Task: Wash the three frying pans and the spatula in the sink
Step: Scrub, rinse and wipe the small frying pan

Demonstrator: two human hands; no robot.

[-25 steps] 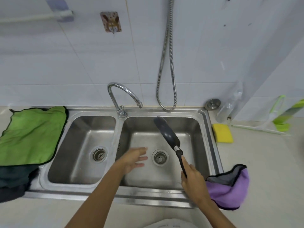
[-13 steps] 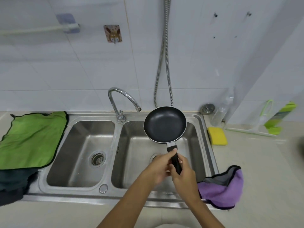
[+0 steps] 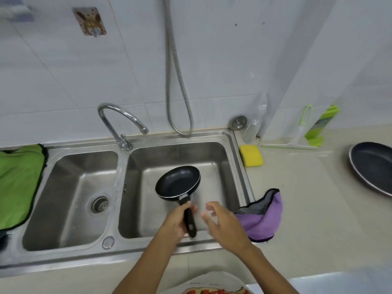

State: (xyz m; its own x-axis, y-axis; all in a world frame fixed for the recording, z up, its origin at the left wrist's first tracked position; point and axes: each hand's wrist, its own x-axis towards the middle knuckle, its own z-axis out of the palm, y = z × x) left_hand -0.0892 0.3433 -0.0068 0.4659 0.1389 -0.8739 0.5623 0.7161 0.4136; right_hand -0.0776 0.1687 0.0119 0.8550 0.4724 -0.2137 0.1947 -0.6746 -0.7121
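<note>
Gripping small pan (image 3: 178, 181), left hand (image 3: 175, 222) only

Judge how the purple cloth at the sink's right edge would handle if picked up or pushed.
The purple cloth lies crumpled in soft folds, so it would probably sag and hang limp. It looks thin, so it is likely light. Its left corner lies on the sink rim, so a push leftward might drop it into the basin.

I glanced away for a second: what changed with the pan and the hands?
The small frying pan passed from the right hand to the left hand: the left now grips its handle, the right has let go and hovers open beside it. The pan, earlier on edge, is now face up over the right basin. The purple cloth, yellow sponge and green cloth stayed put.
</note>
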